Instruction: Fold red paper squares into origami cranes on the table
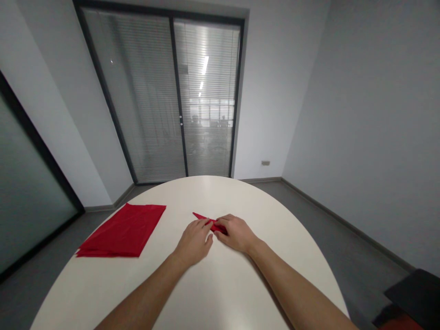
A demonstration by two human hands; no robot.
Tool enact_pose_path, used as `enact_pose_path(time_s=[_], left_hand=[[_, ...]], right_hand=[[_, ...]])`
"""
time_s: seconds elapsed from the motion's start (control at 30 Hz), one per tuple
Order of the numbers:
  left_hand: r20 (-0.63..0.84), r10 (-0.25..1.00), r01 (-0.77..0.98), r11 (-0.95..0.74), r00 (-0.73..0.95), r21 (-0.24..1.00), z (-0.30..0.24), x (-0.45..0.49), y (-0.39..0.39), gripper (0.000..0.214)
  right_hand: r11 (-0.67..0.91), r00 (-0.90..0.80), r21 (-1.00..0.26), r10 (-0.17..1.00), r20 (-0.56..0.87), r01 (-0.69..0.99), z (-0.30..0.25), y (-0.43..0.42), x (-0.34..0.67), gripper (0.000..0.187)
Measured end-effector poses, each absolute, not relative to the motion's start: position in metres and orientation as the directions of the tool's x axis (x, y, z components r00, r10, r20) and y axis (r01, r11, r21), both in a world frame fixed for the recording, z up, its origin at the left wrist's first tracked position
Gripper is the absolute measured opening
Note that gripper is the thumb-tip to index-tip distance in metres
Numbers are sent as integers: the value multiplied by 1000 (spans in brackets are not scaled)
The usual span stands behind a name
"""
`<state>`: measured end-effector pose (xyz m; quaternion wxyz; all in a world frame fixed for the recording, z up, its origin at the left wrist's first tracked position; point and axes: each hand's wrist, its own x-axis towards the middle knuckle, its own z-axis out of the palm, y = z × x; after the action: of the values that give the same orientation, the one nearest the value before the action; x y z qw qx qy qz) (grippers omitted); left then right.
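Observation:
Over the middle of the table, a narrow, folded strip of thin red sheet (213, 225) lies slantwise, its pointed far-left end sticking out. My left hand (194, 238) has its bent fingers pressed on the strip, the thumb a little apart on the near side. Around the strip's right end, my right hand (235, 233) is closed, with fingers on the far side and thumb on the near side. That end is partly hidden by my right hand. Whether the strip is cloth, paper or plastic I cannot tell.
A stack of flat red sheets (125, 231) lies at the left edge of the round white table (206, 195). Beyond stand glass panels with blinds (147, 101) and grey walls. A dark chair-like object (417, 295) shows at the lower right.

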<state>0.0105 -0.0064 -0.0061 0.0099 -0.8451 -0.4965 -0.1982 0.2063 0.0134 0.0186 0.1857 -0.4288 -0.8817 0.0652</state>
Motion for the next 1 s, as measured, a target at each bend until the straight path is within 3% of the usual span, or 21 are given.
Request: enact_pose_path(time_s=[0.57,1.0], left_hand=[[409,819,757,-549,403,355,-4,11,-4,22],[398,822,817,-523,408,244,-1,7,-2,20]], right_hand=[[705,-640,-254,709,297,663,23,9,204,31],[664,-585,-186,734,345,724,13,21,208,30]])
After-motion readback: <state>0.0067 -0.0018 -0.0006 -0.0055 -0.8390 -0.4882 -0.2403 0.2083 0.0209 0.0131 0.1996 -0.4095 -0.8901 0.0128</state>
